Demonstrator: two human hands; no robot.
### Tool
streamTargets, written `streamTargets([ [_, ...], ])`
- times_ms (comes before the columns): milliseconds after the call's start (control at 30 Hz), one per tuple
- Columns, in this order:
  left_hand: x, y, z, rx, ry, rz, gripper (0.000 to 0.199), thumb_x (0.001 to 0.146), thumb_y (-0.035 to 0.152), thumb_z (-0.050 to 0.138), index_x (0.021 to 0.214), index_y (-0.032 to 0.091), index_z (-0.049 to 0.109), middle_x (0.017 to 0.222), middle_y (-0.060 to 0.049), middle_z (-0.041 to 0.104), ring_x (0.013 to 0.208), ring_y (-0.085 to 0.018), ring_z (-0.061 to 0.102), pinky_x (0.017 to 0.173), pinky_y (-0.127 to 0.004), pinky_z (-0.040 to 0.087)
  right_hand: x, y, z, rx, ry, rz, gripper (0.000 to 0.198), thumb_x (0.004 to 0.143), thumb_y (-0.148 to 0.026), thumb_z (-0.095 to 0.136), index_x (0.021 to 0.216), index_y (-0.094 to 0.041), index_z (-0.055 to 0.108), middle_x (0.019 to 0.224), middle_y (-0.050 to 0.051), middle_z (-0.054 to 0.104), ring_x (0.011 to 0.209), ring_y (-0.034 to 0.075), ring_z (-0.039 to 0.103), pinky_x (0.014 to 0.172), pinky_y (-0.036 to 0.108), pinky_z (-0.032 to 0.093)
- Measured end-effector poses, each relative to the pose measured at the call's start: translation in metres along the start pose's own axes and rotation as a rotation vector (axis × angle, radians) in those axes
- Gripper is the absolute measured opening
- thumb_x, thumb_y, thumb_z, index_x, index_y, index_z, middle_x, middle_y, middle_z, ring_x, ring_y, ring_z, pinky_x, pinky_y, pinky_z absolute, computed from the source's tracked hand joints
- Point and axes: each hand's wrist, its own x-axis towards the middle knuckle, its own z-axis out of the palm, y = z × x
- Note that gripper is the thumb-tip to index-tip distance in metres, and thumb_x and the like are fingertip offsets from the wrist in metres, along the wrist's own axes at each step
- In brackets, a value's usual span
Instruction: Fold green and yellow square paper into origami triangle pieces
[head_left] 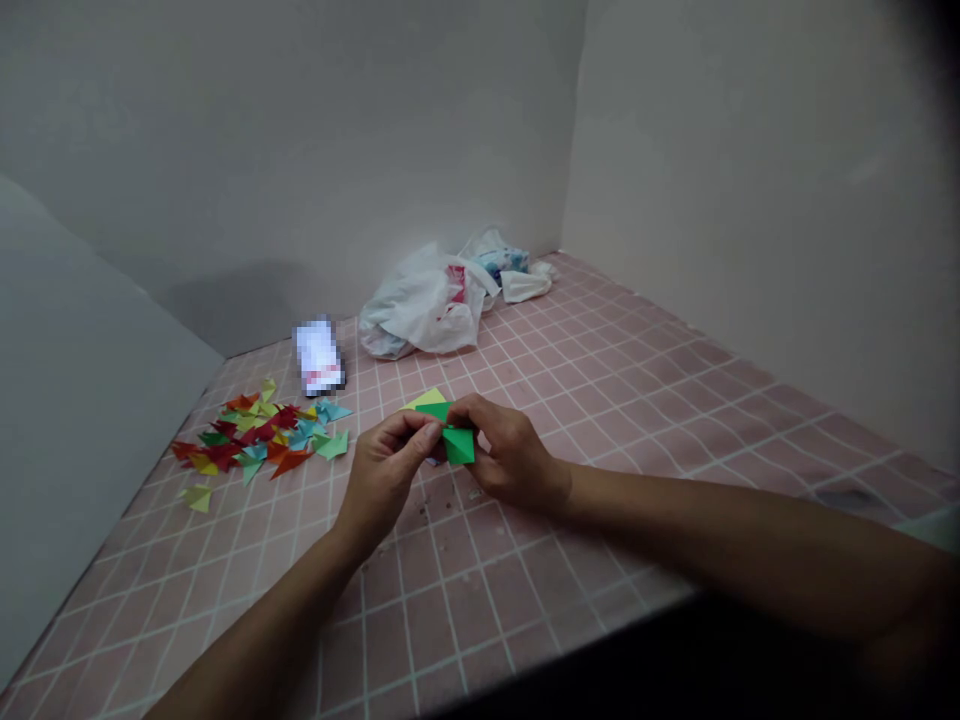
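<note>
Between my two hands is a small piece of folded green paper (pixel 460 447), lifted a little above the pink tiled surface. My left hand (pixel 386 462) pinches its left side between thumb and forefinger. On the other side, my right hand (pixel 514 452) closes on the paper's right and upper edge, its fingers curled. Just behind the hands, a sheet of yellow paper (pixel 431 398) shows in part; the hands hide the rest of it. Left of my left hand lies a loose pile of small folded paper pieces (pixel 262 430) in red, orange, yellow, blue and green.
A phone (pixel 319 358) with a lit, blurred screen stands behind the pile. White plastic bags (pixel 427 305) lie crumpled at the back, beside a blue-patterned packet (pixel 504 260). Grey walls (pixel 360 130) enclose the pink tiled surface (pixel 600 340) at the back and sides.
</note>
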Motion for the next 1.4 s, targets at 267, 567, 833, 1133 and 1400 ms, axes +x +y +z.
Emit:
streamTargets([
  [267,0.006,0.004,-0.003,-0.004,-0.048,-0.027,0.014,0.081,0.030,0.074,0.079,0.016,0.073,0.068,0.000,0.069,0.064,-0.012,0.063,0.064,-0.023,0.051,-0.002,0.006,0.001,-0.060,-0.030,-0.015,0.013,0.086,-0.009,0.048,0.091,-0.019,0.053,0.077,0.003,0.061,0.067,0.015,0.055,0.063,0.027,0.040],
  [567,0.010,0.009,-0.008,0.035,-0.096,-0.050,0.017,0.078,0.032,0.076,0.074,0.016,0.072,0.063,-0.001,0.069,0.059,-0.012,0.063,0.060,-0.024,0.053,0.004,0.005,-0.002,0.252,-0.110,0.240,0.012,0.086,-0.007,0.052,0.087,-0.018,0.057,0.078,0.001,0.065,0.069,0.013,0.058,0.066,0.026,0.044],
  [833,0.010,0.010,-0.008,0.074,-0.048,-0.051,0.018,0.081,0.034,0.072,0.079,0.016,0.073,0.064,0.000,0.069,0.059,-0.012,0.065,0.060,-0.024,0.056,0.004,0.011,-0.001,0.287,-0.089,0.246,0.010,0.086,-0.009,0.053,0.086,-0.018,0.056,0.076,-0.001,0.061,0.067,0.012,0.055,0.065,0.025,0.042],
  [1133,0.012,0.010,-0.011,0.082,-0.105,-0.032,0.017,0.078,0.033,0.076,0.073,0.017,0.073,0.065,-0.002,0.069,0.060,-0.014,0.064,0.061,-0.026,0.056,0.003,0.010,0.000,0.329,-0.129,0.303,0.010,0.087,-0.010,0.055,0.088,-0.019,0.057,0.080,0.001,0.067,0.072,0.014,0.061,0.068,0.028,0.047],
  [1400,0.016,0.012,-0.016,0.144,-0.168,-0.014,0.018,0.080,0.033,0.074,0.072,0.017,0.073,0.063,-0.001,0.067,0.059,-0.013,0.063,0.060,-0.025,0.053,0.004,0.019,0.004,0.463,-0.131,0.359,0.005,0.087,-0.014,0.057,0.087,-0.019,0.059,0.083,0.001,0.068,0.075,0.014,0.064,0.070,0.028,0.050],
])
